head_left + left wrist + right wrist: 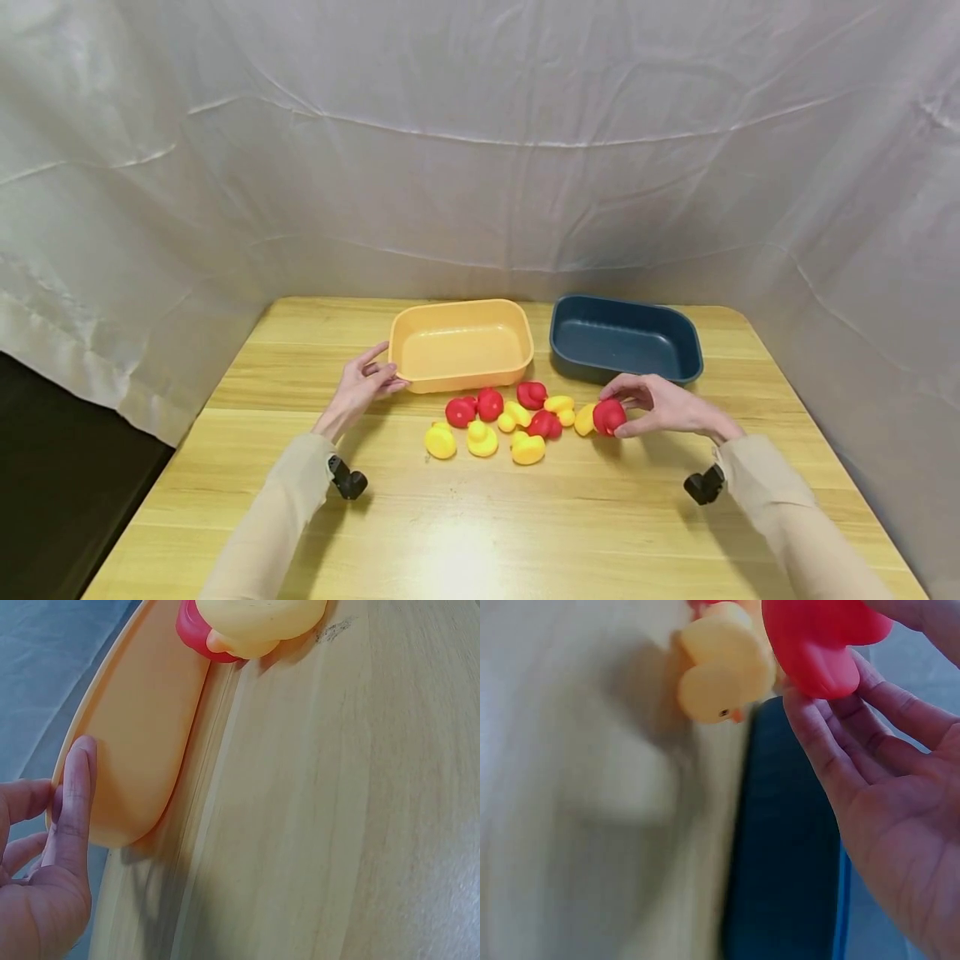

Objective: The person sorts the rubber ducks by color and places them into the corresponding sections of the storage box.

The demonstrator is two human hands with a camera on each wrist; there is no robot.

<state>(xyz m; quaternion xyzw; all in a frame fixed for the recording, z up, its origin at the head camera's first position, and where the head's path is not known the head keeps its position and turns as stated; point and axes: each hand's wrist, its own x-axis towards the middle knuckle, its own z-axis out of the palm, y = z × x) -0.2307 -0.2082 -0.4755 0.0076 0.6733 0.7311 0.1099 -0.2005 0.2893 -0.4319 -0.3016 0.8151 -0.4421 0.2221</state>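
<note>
Draped pale fabric [480, 167] is hung behind the blue bin [626, 371], which is set near the far edge of a wood-grain table [450, 525]. An orange bin [457, 386] is placed just left of the blue bin; both open tops are turned upward, so access from above is presumably afforded. Mixed yellow ducks [482, 439] and red ducks [461, 412] are grouped on the table, in front of and leftward of the blue bin, probably to be within easy reach.

One red duck [609, 417] is pinched between the fingertips of the right hand [663, 406], at the near side of the blue bin; such a narrow grip appears suited to its small, rounded body. It is held directly beside a yellow duck, and whether the two touch cannot be told.

Well left of the blue bin, the orange bin's near-left corner is held lightly by the left hand [362, 387], with one digit laid against the outer wall and another at the rim, presumably to steady it against sliding.
</note>
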